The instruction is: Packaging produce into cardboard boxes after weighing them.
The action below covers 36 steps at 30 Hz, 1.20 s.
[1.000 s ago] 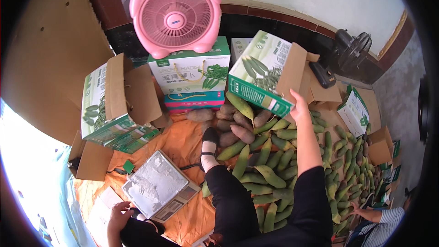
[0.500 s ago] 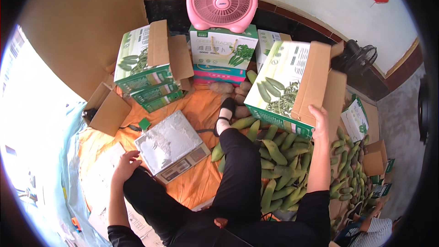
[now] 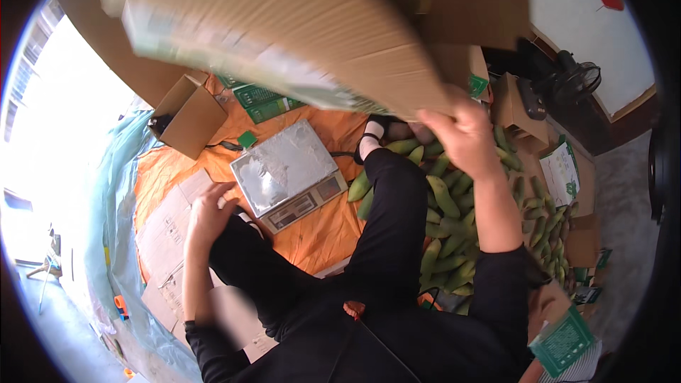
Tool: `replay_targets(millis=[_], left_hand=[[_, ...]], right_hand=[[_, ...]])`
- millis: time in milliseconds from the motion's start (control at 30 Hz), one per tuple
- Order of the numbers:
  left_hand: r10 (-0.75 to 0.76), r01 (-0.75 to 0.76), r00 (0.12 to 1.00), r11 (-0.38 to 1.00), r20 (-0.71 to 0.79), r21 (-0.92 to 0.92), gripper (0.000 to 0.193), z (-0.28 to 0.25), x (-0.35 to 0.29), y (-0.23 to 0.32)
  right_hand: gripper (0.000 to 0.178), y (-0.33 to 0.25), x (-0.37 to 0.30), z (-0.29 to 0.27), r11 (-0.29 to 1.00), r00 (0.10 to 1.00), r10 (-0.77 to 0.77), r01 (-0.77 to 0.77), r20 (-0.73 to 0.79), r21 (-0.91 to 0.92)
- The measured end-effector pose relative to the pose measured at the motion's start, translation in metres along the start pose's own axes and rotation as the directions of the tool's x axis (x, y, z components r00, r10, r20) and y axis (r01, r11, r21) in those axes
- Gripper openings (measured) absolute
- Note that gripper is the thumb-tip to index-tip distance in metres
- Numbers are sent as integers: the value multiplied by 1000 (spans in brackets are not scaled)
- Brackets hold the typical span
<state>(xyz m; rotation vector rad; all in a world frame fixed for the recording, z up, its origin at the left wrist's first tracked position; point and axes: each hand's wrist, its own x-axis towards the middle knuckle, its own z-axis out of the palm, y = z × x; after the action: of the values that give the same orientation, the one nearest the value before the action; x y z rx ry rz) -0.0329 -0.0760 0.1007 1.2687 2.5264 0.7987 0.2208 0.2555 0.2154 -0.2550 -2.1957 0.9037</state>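
Observation:
My right hand is closed on the edge of a cardboard box, gripping it at a brown flap. The box is raised and tilted, smeared by motion, and fills the top of the view. My left hand hovers by my left knee, fingers loosely bent and apart, with nothing in it. Beside that hand a flat silver scale rests on an orange sheet; its platform is bare. Long green radishes lie heaped to the right of my legs.
A brown open carton stands at the left, near green boxes. Flattened cardboard and a blue plastic sheet lie at the left. A black fan stands far right. Another person's green box shows at lower right.
My right hand has raised the box and swung it leftward and closer, so it now hides the pink fan and stacked boxes. My left hand stays near the knee. A green box has appeared lower right.

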Motion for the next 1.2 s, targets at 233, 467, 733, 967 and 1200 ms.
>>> replay_targets(millis=[233,467,733,967,1200], left_hand=[[518,-522,845,853,-133,11,24,-16,-36,88],[326,-271,903,937,-279,218,40,4,-18,58],[-267,237,962,917,53,321,49,73,3,-17],[-212,137,963,919,169,370,31,83,22,-15],[-295,247,952,897,81,366,16,88,25,-11]], right_hand=[[13,22,-6,122,968,928,-126,193,351,-161],[5,92,-38,184,910,767,-71,312,637,-273],[15,142,-32,200,912,621,85,267,779,-312],[26,137,-10,176,993,703,45,47,710,-109],[23,183,-29,82,913,881,406,-378,244,-156]])
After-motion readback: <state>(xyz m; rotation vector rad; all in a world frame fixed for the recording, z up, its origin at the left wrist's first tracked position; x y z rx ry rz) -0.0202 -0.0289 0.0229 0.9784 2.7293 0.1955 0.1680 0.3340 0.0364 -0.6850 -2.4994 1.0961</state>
